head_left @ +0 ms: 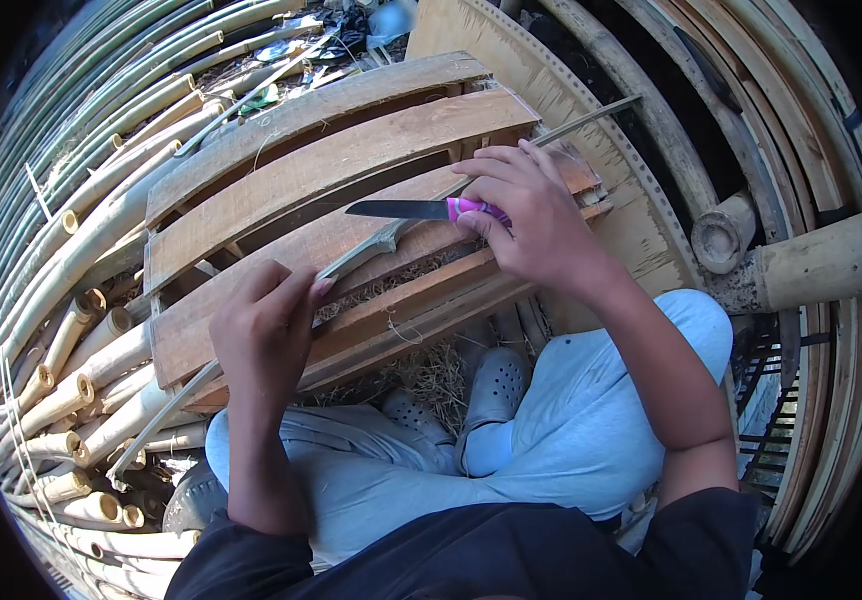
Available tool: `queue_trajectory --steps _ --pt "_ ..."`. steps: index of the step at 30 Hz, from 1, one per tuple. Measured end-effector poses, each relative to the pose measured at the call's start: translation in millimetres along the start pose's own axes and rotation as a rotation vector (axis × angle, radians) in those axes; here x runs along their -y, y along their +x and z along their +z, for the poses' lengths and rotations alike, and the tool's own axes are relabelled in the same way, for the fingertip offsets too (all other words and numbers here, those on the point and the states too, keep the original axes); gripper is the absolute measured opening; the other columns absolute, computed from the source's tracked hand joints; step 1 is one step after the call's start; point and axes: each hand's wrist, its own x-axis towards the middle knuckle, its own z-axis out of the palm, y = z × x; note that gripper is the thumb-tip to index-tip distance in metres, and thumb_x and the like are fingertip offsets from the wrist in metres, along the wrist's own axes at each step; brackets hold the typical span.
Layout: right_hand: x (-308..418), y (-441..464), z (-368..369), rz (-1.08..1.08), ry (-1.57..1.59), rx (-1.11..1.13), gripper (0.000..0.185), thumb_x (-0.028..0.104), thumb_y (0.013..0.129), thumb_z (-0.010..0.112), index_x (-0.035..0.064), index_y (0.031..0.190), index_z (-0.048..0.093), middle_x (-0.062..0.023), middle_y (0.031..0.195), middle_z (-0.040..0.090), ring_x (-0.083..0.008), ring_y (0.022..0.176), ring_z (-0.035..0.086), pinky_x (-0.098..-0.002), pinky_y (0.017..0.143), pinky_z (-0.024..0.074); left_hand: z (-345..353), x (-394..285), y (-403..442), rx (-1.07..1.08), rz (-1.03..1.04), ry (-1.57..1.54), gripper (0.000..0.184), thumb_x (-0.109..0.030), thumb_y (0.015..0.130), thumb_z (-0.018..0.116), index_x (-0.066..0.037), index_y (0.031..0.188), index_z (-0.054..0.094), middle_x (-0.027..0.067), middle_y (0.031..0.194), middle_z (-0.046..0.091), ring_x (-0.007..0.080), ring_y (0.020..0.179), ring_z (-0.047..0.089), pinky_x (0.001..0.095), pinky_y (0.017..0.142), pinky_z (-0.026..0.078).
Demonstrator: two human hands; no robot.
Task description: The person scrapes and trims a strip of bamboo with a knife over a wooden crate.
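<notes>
My left hand [266, 325] is closed around a thin bamboo strip [359, 255], which runs slantwise from lower left to upper right. A raised, rough node shows on the strip between my hands. In my right hand [536, 205] is a small knife [401, 209] with a pink and purple handle; its dark blade points left, just above the strip. The strip passes at my right fingers, and its far end sticks out beyond them. I cannot tell whether those fingers also grip it. Under both hands is a slatted wooden pallet [351, 160].
Cut bamboo poles [101, 345] are piled along the left. A perforated wooden sheet [641, 230] lies right of the pallet, beside a thick bamboo pole [816, 262] and long planks [816, 420]. My crossed legs [591, 410] and grey clogs [496, 390] are close below the pallet.
</notes>
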Motion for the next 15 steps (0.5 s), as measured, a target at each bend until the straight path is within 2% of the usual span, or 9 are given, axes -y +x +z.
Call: queue_trajectory --steps 2,3,5,6,8,9,11,15 --pt "-0.1 1.6 0.0 0.019 0.078 0.016 0.01 0.008 0.092 0.07 0.0012 0.1 0.072 -0.0122 0.117 0.071 -0.0337 0.12 0.062 -0.0539 0.11 0.0421 -0.2 -0.7 0.4 -0.008 0.007 -0.004 0.012 -0.018 0.086 0.084 -0.011 0.094 0.078 0.006 0.078 0.062 0.0269 0.068 0.063 0.0396 0.06 0.048" --pt "-1.4 2.6 1.1 0.019 0.075 0.013 0.01 0.008 0.092 0.07 0.0012 0.1 0.072 -0.0122 0.117 0.071 -0.0337 0.12 0.062 -0.0539 0.11 0.0421 -0.4 -1.0 0.5 -0.013 0.009 -0.004 0.012 -0.018 0.086 0.083 -0.012 0.094 0.078 0.0058 0.078 0.063 0.0269 0.068 0.064 0.0396 0.059 0.048" --pt "-4.5 5.3 4.0 -0.013 0.135 -0.028 0.011 0.011 0.094 0.07 0.0025 0.1 0.069 -0.0127 0.101 0.067 -0.0342 0.111 0.063 -0.0535 0.112 0.0416 -1.6 -1.8 1.0 -0.028 0.032 0.001 0.011 -0.018 0.086 0.083 -0.012 0.093 0.078 0.0056 0.078 0.063 0.0268 0.067 0.064 0.0396 0.059 0.047" --pt "-4.9 6.2 4.7 -0.012 0.134 -0.029 0.011 0.011 0.094 0.07 0.0025 0.1 0.069 -0.0127 0.101 0.067 -0.0342 0.111 0.063 -0.0535 0.112 0.0416 -2.5 -2.2 1.0 -0.041 0.051 0.007 0.011 -0.017 0.086 0.083 -0.012 0.093 0.078 0.0054 0.078 0.063 0.0266 0.067 0.064 0.0395 0.059 0.047" --pt "-5.6 8.1 5.0 -0.031 0.149 -0.096 0.007 0.008 0.092 0.07 0.0017 0.095 0.066 -0.0141 0.096 0.066 -0.036 0.102 0.062 -0.0506 0.104 0.0452 -4.3 -3.2 1.1 -0.044 0.059 0.018 0.011 -0.017 0.086 0.083 -0.012 0.093 0.078 0.0053 0.079 0.063 0.0264 0.067 0.064 0.0395 0.059 0.047" --pt "-5.8 8.6 4.6 -0.032 0.147 -0.096 0.007 0.008 0.092 0.07 0.0017 0.095 0.066 -0.0141 0.096 0.066 -0.036 0.102 0.062 -0.0506 0.104 0.0452 -5.0 -3.6 1.2 -0.047 0.066 0.029 0.01 -0.017 0.085 0.083 -0.012 0.093 0.078 0.0051 0.079 0.064 0.0262 0.067 0.064 0.0394 0.059 0.047" --pt "-6.2 9.6 3.6 -0.069 0.136 -0.118 0.008 0.006 0.09 0.07 0.0014 0.092 0.065 -0.0144 0.095 0.066 -0.036 0.098 0.062 -0.0484 0.096 0.0468 -5.9 -4.6 0.8 -0.048 0.061 0.026 0.011 -0.017 0.085 0.083 -0.011 0.093 0.078 0.0051 0.079 0.064 0.0261 0.067 0.064 0.0394 0.059 0.047" --pt "-3.1 11.8 -3.0 -0.076 0.141 -0.144 0.007 0.004 0.088 0.071 0.0009 0.092 0.065 -0.0144 0.094 0.066 -0.0356 0.098 0.062 -0.0466 0.094 0.0479 -4.4 -2.7 1.1 -0.08 0.064 0.002 0.012 -0.014 0.085 0.084 -0.01 0.095 0.078 0.0059 0.078 0.064 0.026 0.066 0.064 0.0395 0.059 0.047"
